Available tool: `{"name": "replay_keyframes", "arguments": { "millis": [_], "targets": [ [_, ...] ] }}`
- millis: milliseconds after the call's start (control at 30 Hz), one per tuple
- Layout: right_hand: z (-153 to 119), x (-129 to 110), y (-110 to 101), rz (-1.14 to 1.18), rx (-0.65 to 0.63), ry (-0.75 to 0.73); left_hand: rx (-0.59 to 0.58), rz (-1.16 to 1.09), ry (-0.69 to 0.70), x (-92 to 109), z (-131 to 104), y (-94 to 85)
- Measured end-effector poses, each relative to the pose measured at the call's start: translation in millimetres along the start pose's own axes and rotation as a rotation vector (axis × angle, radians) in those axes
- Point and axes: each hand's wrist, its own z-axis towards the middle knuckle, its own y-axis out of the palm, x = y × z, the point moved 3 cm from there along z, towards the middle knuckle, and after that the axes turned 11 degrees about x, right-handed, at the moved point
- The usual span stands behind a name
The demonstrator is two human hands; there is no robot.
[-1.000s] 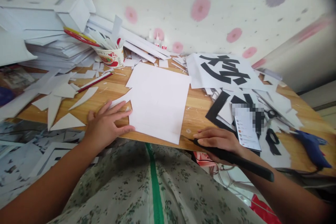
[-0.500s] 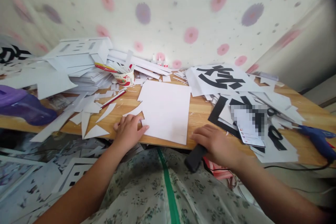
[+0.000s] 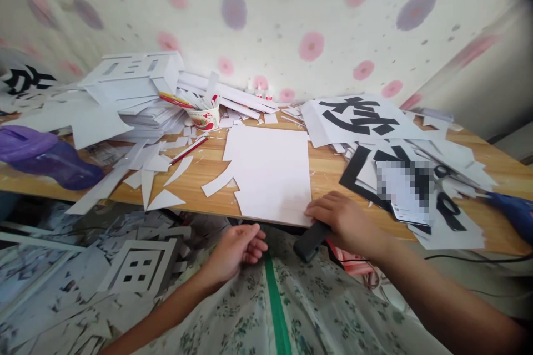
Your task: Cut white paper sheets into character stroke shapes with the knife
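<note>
Below the table's front edge, over my lap, my left hand (image 3: 237,249) hangs with loosely curled fingers and nothing visible in it. My right hand (image 3: 343,222) grips a black hand tool (image 3: 311,241) with a cable, at the front edge of the table. Its fingertips are by the lower right corner of a white sheet of board (image 3: 272,172), which lies flat with notches in its left side. The end of the tool under my palm is hidden. A curved white offcut (image 3: 219,178) rests against the sheet's left side.
White scraps (image 3: 166,198), a red pencil (image 3: 189,150) and a paper cup (image 3: 204,118) lie left, beyond a purple bottle (image 3: 54,155). On the right are printed black characters (image 3: 358,113), a phone (image 3: 406,191), scissors (image 3: 443,175) and a blue glue gun (image 3: 514,216).
My left hand has let go of the sheet and moved down and right, off the table. My right hand keeps the tool near the same corner. The view has shifted slightly.
</note>
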Motion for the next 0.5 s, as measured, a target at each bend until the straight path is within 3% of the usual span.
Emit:
{"name": "replay_keyframes", "arguments": {
  "millis": [133,267,500],
  "targets": [
    [12,7,1,-0.095,-0.028,0.055,0.060,-0.158,-0.086,6,9,9.6],
    [4,4,6,-0.066,-0.061,0.033,0.116,-0.229,-0.164,12,8,9.8],
    [-6,-19,-2,0.237,-0.099,-0.022,0.037,-0.299,-0.179,0,7,10.3]
  ]
}}
